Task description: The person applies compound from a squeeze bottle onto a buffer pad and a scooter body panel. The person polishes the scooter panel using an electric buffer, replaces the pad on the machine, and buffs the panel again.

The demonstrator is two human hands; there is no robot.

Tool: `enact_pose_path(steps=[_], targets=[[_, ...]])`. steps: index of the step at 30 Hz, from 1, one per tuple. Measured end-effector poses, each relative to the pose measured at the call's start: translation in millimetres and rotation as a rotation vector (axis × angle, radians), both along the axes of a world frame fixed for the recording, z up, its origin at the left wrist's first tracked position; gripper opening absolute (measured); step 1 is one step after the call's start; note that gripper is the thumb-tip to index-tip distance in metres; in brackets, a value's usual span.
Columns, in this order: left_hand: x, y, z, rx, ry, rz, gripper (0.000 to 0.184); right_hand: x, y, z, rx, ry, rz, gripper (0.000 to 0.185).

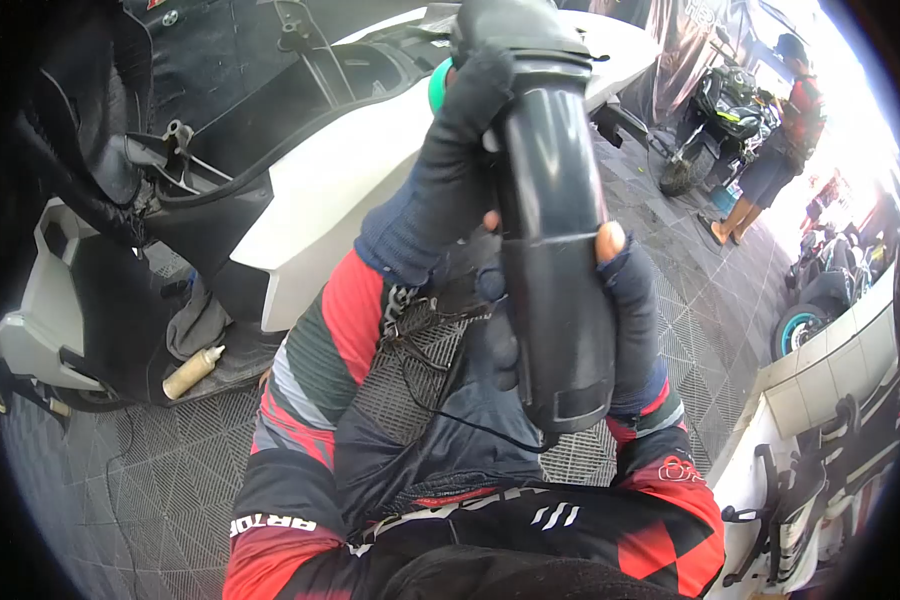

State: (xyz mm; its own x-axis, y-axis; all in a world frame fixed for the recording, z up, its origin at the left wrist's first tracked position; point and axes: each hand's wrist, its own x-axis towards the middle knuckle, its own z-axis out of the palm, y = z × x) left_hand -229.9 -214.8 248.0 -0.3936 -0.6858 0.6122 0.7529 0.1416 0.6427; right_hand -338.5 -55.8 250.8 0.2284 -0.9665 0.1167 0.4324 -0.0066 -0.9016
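Observation:
A glossy black curved plastic part point(555, 250), shaped like a motorcycle fender, is held up in front of my chest. My left hand point(465, 120), in a dark fingerless glove, is closed on its left edge near the upper end. A small green thing point(438, 85) shows beside that hand; what it is I cannot tell. Lower down on the other edge, my right hand point(625, 290), also gloved, is wrapped round the part with the thumb on its face. Most of the fingers are hidden behind it. A thin black cable point(490, 432) runs to its lower end.
A scooter with white body panels point(345, 165) stands at the left. On its footboard lie a bottle point(192, 373) and a grey cloth point(198, 320). Another person point(785, 130) stands at upper right by a motorcycle point(725, 110). Black parts point(805, 480) lie at lower right.

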Motion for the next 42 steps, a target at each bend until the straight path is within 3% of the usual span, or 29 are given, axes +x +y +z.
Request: enact_pose_path(steps=[3,5,6,7,11,13,16,18,21,23,24,25,29,30,31,33,39,42], targets=[[32.9,18.0,-8.8,-0.006,-0.059,0.040,0.111,5.3,2.4,-10.5,0.025,0.032,0.159,0.088],[51.1,33.0,-14.2,0.037,0.003,-0.106,0.116,18.0,7.6,-14.7,0.126,0.092,0.237,0.089],[58.0,36.0,-21.6,0.054,0.102,-0.292,0.096,22.8,5.5,-20.5,0.113,0.093,0.264,0.088],[64.9,44.6,-22.1,0.029,0.033,-0.169,0.104,26.8,5.5,-22.1,0.114,0.091,0.259,0.088],[72.7,56.5,-32.7,0.158,0.248,-0.294,0.116,31.5,3.5,-23.3,0.099,0.154,0.335,0.083],[69.8,54.5,-31.1,0.188,0.203,-0.253,0.110,28.0,2.4,-19.4,0.132,0.098,0.362,0.063],[56.5,42.4,-11.1,0.178,0.111,-0.263,0.102,18.2,2.7,-5.5,0.169,-0.005,0.301,0.061],[40.6,26.0,-0.9,0.092,0.091,-0.398,0.091,5.0,0.7,4.2,0.209,-0.043,0.280,0.061],[8.8,-3.5,6.3,0.035,0.126,-0.434,0.076,-16.1,-7.2,5.8,0.189,-0.038,0.268,0.067],[-24.4,-9.5,12.1,-0.062,0.103,-0.089,0.066,-23.8,-7.2,8.7,0.034,-0.061,0.042,0.086],[-37.8,-11.0,11.5,-0.127,0.165,-0.108,0.060,-27.4,-5.7,16.8,0.002,-0.047,-0.018,0.086],[-60.2,-55.5,-4.8,-0.047,0.090,-0.361,0.058,-40.6,-10.1,10.6,0.018,-0.126,0.009,0.088],[-96.1,-44.6,26.4,-0.260,0.180,-0.162,0.063,-66.4,-15.7,15.5,-0.051,-0.284,0.068,0.087],[-114.8,-46.6,31.9,-0.068,0.274,-0.403,0.047,-68.7,-16.6,17.7,-0.078,-0.226,-0.018,0.085],[-114.3,-45.5,34.7,-0.143,0.254,-0.366,0.047,-77.1,-21.7,19.4,-0.068,-0.201,-0.008,0.085],[-121.2,-55.9,38.7,-0.003,0.284,-0.598,0.047,-97.5,-35.3,22.9,-0.145,-0.116,0.028,0.087],[-106.6,-42.0,36.1,-0.049,0.303,-0.280,0.044,-138.1,-68.2,22.2,-0.184,0.063,0.134,0.087],[-119.2,-62.5,34.1,-0.150,0.317,-0.247,0.046,-142.4,-76.0,19.4,-0.153,0.165,0.113,0.090]])
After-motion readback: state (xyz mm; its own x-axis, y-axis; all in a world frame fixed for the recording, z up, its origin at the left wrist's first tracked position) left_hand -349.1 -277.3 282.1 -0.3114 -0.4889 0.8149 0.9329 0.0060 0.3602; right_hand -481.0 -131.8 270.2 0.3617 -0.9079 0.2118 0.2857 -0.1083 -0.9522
